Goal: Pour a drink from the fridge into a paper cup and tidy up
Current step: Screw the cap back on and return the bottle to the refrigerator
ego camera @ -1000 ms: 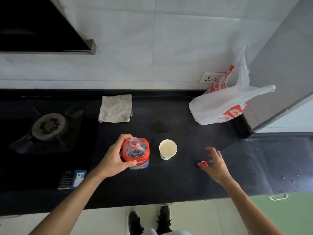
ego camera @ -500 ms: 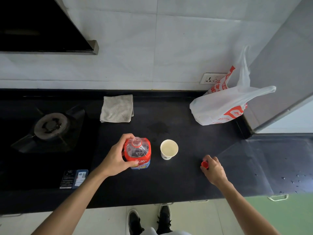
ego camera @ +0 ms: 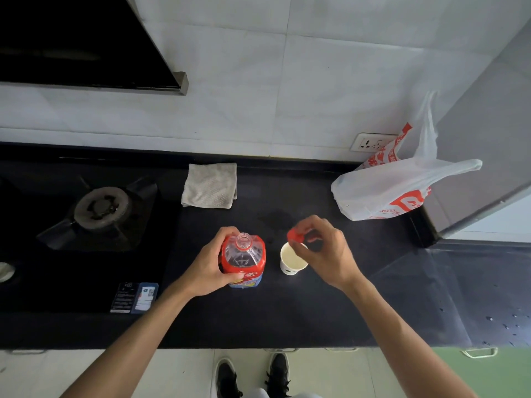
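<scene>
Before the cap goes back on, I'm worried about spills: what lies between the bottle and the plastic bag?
In the head view, the paper cup stands between bottle and plastic bag, with the right hand above it holding the red cap.

Paper cup (ego camera: 290, 261): its rim at 1 o'clock is covered by the right hand (ego camera: 324, 254), so part of the mouth is hidden.
Red cap (ego camera: 296, 236): pinched in the right hand's fingertips and motion-blurred; its shape is smeared.
Bottle (ego camera: 243, 259): the left hand (ego camera: 211, 264) wraps its side at 9 o'clock, hiding much of the label; the label print is too small to read.
Plastic bag (ego camera: 393, 191): red lettering unreadable; contents hidden.
Sticker (ego camera: 135, 297) on the hob: text and code too small to tell.
Second burner (ego camera: 4, 272): cut off by the left edge.
Shoes (ego camera: 253, 374): cut off by the bottom edge.
</scene>
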The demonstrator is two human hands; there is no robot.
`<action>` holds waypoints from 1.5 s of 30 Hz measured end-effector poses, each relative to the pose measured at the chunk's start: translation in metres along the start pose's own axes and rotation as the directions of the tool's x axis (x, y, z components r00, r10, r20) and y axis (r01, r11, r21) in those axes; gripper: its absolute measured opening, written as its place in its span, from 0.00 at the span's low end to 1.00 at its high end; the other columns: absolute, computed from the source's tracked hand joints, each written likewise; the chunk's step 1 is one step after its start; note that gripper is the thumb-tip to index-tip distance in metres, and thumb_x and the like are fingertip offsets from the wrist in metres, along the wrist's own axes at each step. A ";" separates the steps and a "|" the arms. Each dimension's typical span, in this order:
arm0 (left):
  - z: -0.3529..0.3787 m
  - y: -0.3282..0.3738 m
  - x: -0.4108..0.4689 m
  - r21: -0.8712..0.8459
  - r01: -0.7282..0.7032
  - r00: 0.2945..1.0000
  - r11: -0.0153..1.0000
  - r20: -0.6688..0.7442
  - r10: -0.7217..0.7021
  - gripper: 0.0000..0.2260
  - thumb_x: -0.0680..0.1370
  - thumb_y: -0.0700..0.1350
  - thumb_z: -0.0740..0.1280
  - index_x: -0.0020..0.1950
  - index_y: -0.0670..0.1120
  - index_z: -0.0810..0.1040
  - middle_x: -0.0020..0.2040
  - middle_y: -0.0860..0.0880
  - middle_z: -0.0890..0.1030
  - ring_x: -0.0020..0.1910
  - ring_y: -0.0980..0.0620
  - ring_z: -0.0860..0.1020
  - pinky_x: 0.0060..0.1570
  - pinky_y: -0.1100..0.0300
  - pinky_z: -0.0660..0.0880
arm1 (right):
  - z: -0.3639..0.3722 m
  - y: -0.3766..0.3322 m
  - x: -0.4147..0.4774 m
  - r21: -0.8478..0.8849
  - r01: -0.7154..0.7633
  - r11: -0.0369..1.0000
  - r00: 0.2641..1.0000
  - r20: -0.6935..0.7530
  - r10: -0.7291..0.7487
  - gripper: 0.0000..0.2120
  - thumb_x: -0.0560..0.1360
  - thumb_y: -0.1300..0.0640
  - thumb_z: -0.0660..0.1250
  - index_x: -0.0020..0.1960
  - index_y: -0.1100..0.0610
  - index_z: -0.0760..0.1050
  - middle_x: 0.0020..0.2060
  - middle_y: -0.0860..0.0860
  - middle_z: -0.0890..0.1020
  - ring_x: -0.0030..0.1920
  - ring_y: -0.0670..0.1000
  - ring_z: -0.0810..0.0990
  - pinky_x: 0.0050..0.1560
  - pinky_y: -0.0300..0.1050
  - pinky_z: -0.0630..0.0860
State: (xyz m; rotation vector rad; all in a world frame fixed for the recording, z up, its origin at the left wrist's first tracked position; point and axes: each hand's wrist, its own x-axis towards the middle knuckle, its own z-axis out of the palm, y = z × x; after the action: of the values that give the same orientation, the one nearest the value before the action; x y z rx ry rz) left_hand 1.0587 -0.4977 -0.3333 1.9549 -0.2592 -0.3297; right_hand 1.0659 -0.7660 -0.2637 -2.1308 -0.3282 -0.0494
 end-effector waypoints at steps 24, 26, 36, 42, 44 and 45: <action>0.003 0.004 -0.002 -0.019 -0.033 0.998 0.999 -0.051 0.032 0.33 0.67 0.38 0.79 0.65 0.55 0.67 0.59 0.57 0.77 0.61 0.54 0.79 0.55 0.59 0.80 | 0.032 -0.071 0.066 -0.287 0.638 0.715 0.668 0.668 -0.328 0.12 0.78 0.58 0.68 0.62 0.56 0.77 0.54 0.50 0.81 0.52 0.50 0.74 0.52 0.39 0.72; 0.003 0.003 -0.002 -0.024 -0.042 0.998 0.999 -0.053 0.040 0.33 0.67 0.38 0.79 0.65 0.54 0.67 0.59 0.54 0.77 0.61 0.53 0.79 0.55 0.57 0.80 | 0.032 -0.073 0.068 -0.289 0.638 0.714 0.655 0.690 -0.307 0.12 0.78 0.59 0.69 0.61 0.56 0.78 0.53 0.50 0.81 0.52 0.50 0.74 0.51 0.39 0.73; 0.002 0.004 -0.002 -0.009 -0.038 0.998 0.999 -0.055 0.037 0.34 0.67 0.39 0.79 0.61 0.64 0.65 0.59 0.55 0.76 0.61 0.56 0.78 0.56 0.57 0.80 | 0.037 -0.082 0.076 -0.366 0.692 0.622 0.616 0.749 -0.244 0.13 0.78 0.55 0.69 0.62 0.57 0.79 0.53 0.53 0.82 0.55 0.53 0.79 0.58 0.49 0.77; 0.001 0.003 -0.003 -0.027 -0.048 0.998 0.999 -0.042 0.046 0.32 0.67 0.38 0.78 0.63 0.57 0.66 0.60 0.55 0.76 0.62 0.55 0.78 0.56 0.57 0.80 | 0.030 -0.088 0.078 -0.322 0.686 0.653 0.572 0.793 -0.209 0.13 0.77 0.60 0.70 0.61 0.58 0.78 0.56 0.53 0.83 0.57 0.53 0.79 0.58 0.47 0.78; 0.001 0.003 -0.003 -0.035 -0.052 0.998 0.998 -0.040 0.050 0.32 0.67 0.38 0.78 0.63 0.57 0.66 0.60 0.54 0.76 0.62 0.55 0.78 0.56 0.59 0.80 | 0.029 -0.090 0.077 -0.304 0.713 0.632 0.549 0.802 -0.235 0.12 0.77 0.62 0.70 0.60 0.59 0.78 0.54 0.54 0.83 0.55 0.54 0.80 0.55 0.47 0.79; 0.001 0.003 -0.003 -0.036 -0.051 0.998 0.998 -0.040 0.049 0.33 0.67 0.38 0.79 0.64 0.56 0.66 0.60 0.54 0.76 0.62 0.55 0.78 0.55 0.60 0.80 | 0.030 -0.090 0.075 -0.300 0.734 0.609 0.534 0.809 -0.245 0.12 0.76 0.63 0.70 0.60 0.59 0.78 0.53 0.54 0.83 0.54 0.55 0.80 0.53 0.47 0.78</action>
State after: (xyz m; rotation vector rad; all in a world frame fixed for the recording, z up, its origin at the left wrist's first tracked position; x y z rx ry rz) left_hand 1.0551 -0.4990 -0.3306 1.9133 -0.2741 -0.2618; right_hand 1.1130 -0.6791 -0.1945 -2.5299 -1.6576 0.3872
